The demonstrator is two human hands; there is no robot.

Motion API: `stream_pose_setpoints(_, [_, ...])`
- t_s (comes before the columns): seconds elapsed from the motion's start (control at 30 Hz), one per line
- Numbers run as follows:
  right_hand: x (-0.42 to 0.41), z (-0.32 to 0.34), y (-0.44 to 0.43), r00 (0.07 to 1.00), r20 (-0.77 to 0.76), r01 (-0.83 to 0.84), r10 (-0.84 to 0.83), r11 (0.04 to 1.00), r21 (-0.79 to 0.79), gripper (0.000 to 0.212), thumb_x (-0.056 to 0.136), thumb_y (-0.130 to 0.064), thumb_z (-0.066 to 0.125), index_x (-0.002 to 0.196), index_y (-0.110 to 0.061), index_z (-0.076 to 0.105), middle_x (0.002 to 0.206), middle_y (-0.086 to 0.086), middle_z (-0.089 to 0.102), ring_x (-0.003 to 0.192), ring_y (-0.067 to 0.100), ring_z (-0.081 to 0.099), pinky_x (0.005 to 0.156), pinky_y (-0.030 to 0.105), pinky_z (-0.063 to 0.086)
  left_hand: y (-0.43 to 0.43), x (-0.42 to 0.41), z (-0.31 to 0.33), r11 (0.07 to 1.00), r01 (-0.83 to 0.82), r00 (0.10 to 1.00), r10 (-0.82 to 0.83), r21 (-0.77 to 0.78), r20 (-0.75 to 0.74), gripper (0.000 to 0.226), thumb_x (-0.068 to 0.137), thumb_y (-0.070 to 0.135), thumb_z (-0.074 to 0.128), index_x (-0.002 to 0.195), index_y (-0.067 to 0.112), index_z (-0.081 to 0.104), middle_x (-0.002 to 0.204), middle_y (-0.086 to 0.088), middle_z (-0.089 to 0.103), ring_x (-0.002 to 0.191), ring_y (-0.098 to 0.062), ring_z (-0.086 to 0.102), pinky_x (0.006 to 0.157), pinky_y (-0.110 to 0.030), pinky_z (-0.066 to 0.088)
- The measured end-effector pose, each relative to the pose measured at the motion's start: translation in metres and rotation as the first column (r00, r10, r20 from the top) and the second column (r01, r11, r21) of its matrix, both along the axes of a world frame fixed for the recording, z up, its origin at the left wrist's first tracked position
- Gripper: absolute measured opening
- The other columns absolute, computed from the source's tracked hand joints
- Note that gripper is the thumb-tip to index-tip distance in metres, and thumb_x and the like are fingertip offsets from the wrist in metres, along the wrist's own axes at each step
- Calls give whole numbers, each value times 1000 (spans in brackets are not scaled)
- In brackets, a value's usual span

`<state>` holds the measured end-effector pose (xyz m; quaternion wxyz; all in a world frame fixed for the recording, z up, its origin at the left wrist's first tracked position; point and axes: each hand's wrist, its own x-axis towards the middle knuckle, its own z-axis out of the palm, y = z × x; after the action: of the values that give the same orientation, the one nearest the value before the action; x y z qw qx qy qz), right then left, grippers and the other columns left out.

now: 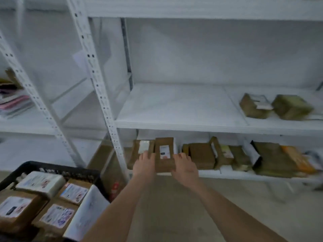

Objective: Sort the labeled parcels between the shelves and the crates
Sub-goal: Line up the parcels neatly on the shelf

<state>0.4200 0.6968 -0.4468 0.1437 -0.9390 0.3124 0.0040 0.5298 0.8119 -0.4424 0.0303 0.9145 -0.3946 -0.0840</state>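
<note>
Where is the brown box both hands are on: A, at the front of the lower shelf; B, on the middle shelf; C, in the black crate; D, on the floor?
A: the brown box sits between the left hand and right hand at the lower shelf front edge.

Item 1: brown cardboard parcel (pixel 165 155), white label on top, lying flat with its long side pointing into the rack. It sits at the front edge of the lower shelf (pixel 227 172). Your left hand (pixel 144 165) and right hand (pixel 185 167) flank it, fingers stretched along its sides.
Item 2: neighbouring labelled parcel (pixel 141 151), just beside item 1 on its left.
Item 3: row of brown parcels (pixel 202 155) to its right, some leaning.
Item 4: small labelled box (pixel 253 106) and olive box (pixel 291 107), close together on the middle shelf (pixel 174 109), far right.
Item 5: black crate (pixel 57 167), lower left, packed with crated parcels (pixel 57 215), brown and white, labels up.
</note>
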Motion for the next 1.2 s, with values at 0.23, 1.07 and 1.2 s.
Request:
stream_pose_setpoints(0.23, [-115,11,-122,966,17,257,-257,966,-17,58,92,-34,51,145,-22,29,147,6,30,132,28,33,101,37,40,-147,-84,24,956,294,955,-294,5,29,63,88,21,57,144,19,26,150,-9,22,135,-30,32,103,-40,40])
stream_pose_setpoints(1.07, [-283,49,-497,701,186,660,-689,725,198,86,83,-57,60,151,-24,18,154,8,20,137,30,31,107,41,36,-569,-221,50,676,714,695,-651,-182,307,70,87,28,55,148,22,21,155,-5,20,141,-23,21,114,-37,20])
stream_pose_setpoints(1.2, [-269,60,-574,754,187,591,-630,775,224,105,75,-60,69,152,-35,2,160,6,2,144,34,15,111,49,29,-611,-206,53,823,561,801,-510,-93,313,78,89,41,51,152,22,7,159,-5,3,147,-28,-1,116,-51,6])
